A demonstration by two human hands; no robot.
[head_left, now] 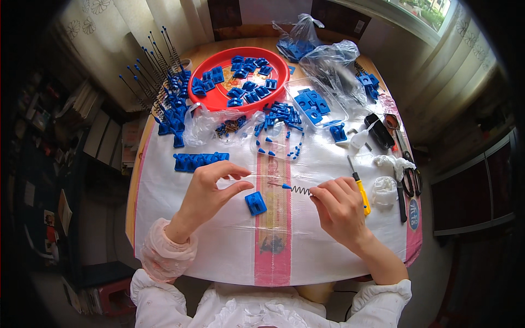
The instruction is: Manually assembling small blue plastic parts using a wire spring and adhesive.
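My right hand [340,209] pinches the end of a dark coil spring [299,190] above the table. A small blue cone-shaped tip [286,187] sits at the spring's left end, with a thin dark rod poking out beyond it. Left of it, my left hand [216,186] holds nothing, its thumb and fingers parted toward the rod's end. A square blue plastic part [255,203] lies on the table just below the left fingertips. Left of centre, a row of joined blue plastic parts [200,161] lies beyond my left hand.
A red tray [199,104] holds blue parts at the back. Clear containers [343,116] and plastic bags [333,65] stand nearby. Upright spring rods [143,74] crowd the left edge. A yellow-handled screwdriver [363,198], scissors [418,183] and crumpled white tissue [384,191] lie right.
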